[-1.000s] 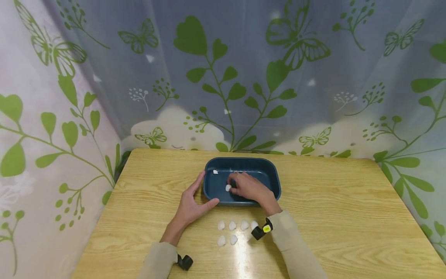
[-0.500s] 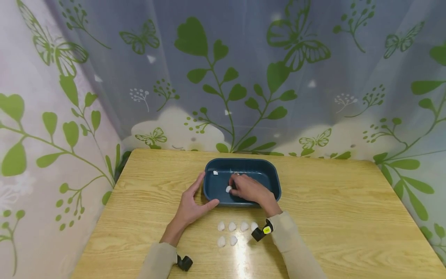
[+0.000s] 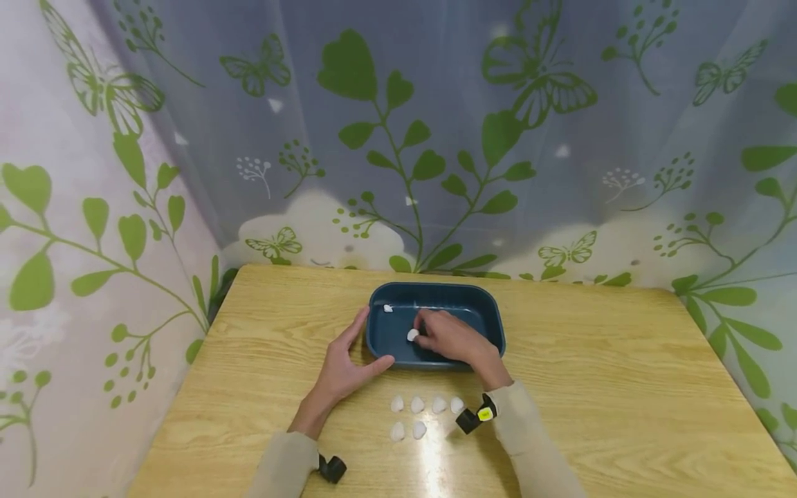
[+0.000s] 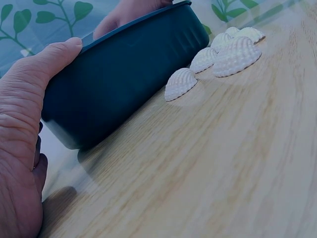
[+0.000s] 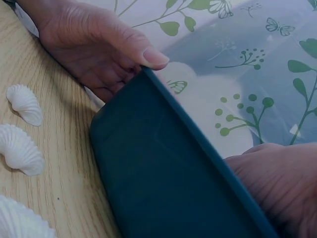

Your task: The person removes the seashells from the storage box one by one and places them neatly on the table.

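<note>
A dark blue-green plastic basin (image 3: pixel 461 292) stands on the wooden table. My left hand (image 3: pixel 341 370) spans its near left corner, fingers straight along the left side and thumb resting on the front rim (image 4: pixel 99 42). Inside the basin, my right hand (image 3: pixel 457 337) pinches a small white seashell (image 3: pixel 413 335) between thumb and fingertips; the basin wall hides those fingertips in both wrist views. Another white shell (image 3: pixel 388 308) lies at the basin's back left. In front of the basin, several ribbed white seashells (image 3: pixel 417 404) sit in two rows, the longer one nearer the basin.
The wooden table (image 3: pixel 591 387) extends to both sides of the basin. Behind it hangs a curtain (image 3: pixel 436 138) printed with green leaves and butterflies. Small black wrist cameras (image 3: pixel 333 469) are strapped to both wrists, the right one close to the shell rows.
The right wrist has swung slightly rightward, uncovering more of the row's rightmost shell. The pinched shell has shifted a little right with the hand. The left hand holds its place on the basin.
</note>
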A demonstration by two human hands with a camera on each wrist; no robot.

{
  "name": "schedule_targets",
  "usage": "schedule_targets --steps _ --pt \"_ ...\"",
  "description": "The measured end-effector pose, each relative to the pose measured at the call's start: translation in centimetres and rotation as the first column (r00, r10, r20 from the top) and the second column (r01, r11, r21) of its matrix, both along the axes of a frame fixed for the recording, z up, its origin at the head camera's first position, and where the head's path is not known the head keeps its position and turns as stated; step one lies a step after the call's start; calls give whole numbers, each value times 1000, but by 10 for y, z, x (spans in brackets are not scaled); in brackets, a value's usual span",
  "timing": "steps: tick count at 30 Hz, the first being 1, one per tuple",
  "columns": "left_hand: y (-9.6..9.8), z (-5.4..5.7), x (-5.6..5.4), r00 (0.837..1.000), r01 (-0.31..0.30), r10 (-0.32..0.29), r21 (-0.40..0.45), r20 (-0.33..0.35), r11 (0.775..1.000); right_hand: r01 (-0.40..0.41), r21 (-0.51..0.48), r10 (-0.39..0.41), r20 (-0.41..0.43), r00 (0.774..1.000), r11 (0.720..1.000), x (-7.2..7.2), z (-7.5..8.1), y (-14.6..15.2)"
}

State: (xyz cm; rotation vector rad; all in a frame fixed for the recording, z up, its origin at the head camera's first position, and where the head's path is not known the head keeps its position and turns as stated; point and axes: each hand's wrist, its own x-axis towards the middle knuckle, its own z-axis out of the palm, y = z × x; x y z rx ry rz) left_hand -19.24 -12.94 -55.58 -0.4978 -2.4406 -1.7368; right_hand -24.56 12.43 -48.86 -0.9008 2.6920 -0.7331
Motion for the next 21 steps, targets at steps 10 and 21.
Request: schedule_targets --steps 10,21 --pt "0 -3 -1 1000 0 0 14 16 1000 -44 -37 43 -20 999 998 17 13 10" --pt "1 -1 -1 1000 -8 7 3 28 1000 -40 -82 41 7 999 996 40 26 22"
